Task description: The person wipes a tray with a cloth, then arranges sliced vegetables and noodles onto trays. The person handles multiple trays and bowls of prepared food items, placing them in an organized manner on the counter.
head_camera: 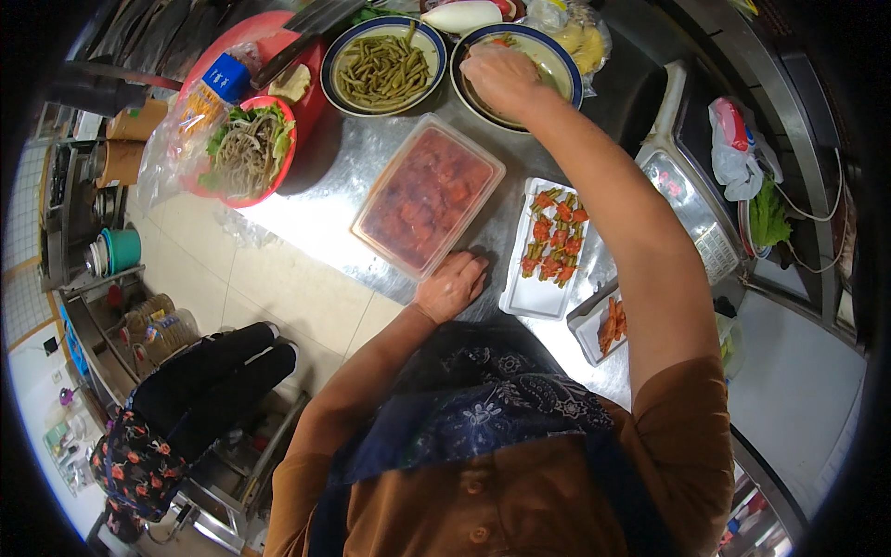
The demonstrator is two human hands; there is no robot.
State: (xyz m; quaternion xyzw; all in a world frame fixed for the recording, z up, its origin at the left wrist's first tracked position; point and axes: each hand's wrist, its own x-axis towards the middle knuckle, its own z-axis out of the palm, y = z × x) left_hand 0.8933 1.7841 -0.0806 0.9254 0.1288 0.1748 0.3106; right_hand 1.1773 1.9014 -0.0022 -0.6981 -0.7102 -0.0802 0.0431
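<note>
My right hand (502, 80) reaches into a blue-rimmed bowl (572, 76) at the far side of the steel table. Its fingertips are at the food inside, partly hidden, so what they hold cannot be told. Loosely curled, my left hand (451, 287) leans on the table beside a lidded plastic container (430, 198) of red marinated meat. Left of the right hand's bowl stands a similar bowl of green beans (384, 69). A white tray (518, 296) holds several green bean bundles wrapped in red meat on picks (557, 237). Nearer my body, a smaller tray (590, 341) carries red pieces of food.
A red basin (202, 66) and a bowl of greens and greyish strips (250, 150) stand left, near a knife (292, 52). A white radish (459, 17) lies at the back. A digital scale (686, 195) stands right. Another person (202, 397) is at the lower left.
</note>
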